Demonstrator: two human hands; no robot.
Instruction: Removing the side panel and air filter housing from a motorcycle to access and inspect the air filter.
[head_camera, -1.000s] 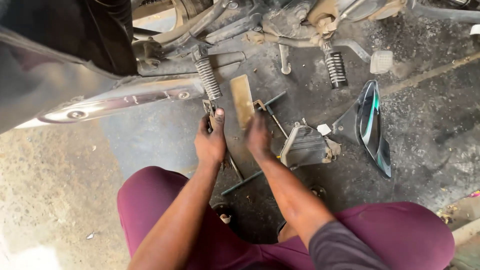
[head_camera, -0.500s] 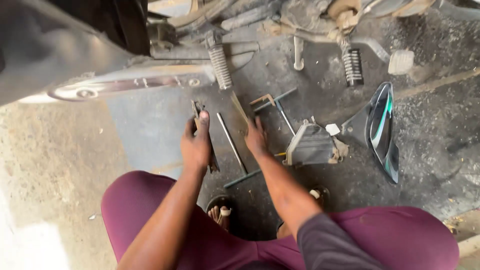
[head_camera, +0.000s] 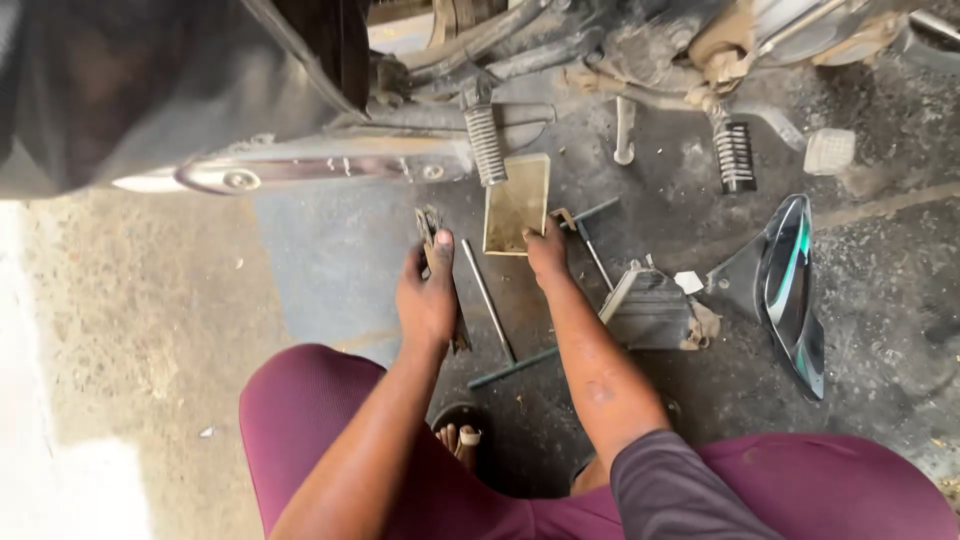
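While the left hand (head_camera: 428, 300) grips a dark tool (head_camera: 432, 225) on the floor, right fingers (head_camera: 545, 240) press the tan rectangular board's (head_camera: 517, 203) lower edge; bare concrete (head_camera: 150, 320) opens leftward.

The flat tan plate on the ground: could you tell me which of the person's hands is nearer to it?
Right. The right hand touches the flat tan plate at its lower right corner; the left hand lies apart, to its lower left, on a dark tool.

Glossy chrome exhaust pipe (head_camera: 300, 172), dull dusty wooden block (head_camera: 516, 203), rough gritty concrete floor (head_camera: 150, 330).
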